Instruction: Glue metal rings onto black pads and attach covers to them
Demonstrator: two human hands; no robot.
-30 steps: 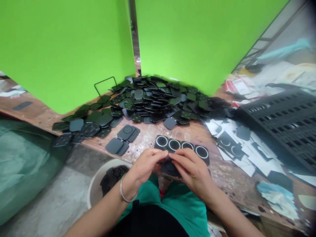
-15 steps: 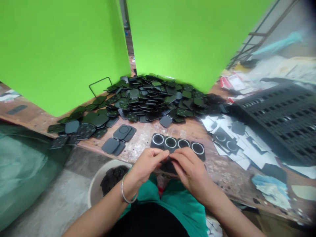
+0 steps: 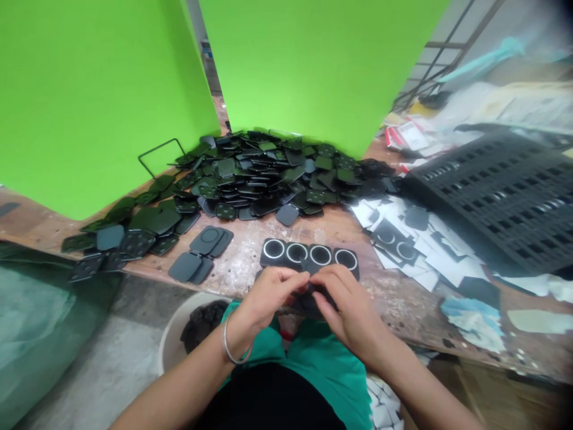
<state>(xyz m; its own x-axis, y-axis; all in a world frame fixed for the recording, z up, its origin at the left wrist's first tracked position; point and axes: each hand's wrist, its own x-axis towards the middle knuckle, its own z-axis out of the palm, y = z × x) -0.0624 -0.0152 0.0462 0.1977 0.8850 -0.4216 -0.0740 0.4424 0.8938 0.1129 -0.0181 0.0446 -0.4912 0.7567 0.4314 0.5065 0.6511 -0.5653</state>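
My left hand (image 3: 273, 292) and my right hand (image 3: 342, 298) meet fingertip to fingertip at the table's front edge, both pinched closed. A small dark piece (image 3: 306, 264) shows just above the fingertips; its kind is too unclear to name. Right behind the hands, several black square pads with white rings (image 3: 320, 255) lie side by side in a row. Under my fingers are more dark pads (image 3: 308, 303), mostly hidden by the hands. To the left lie grey folding square panels (image 3: 185, 266), hinged together, one with a circle marked on it.
A big heap of black square parts (image 3: 250, 179) spreads across the back, before green boards (image 3: 313, 65). On the right are white paper scraps (image 3: 443, 257), a black slotted rack (image 3: 492, 197) and a crumpled blue-white cloth (image 3: 474, 322). A pale bucket (image 3: 168, 334) stands below the edge.
The view has shifted slightly, so the table things sit further left. My hands stay together at the same spot, and a dark piece now shows above the fingertips, in front of a ring.
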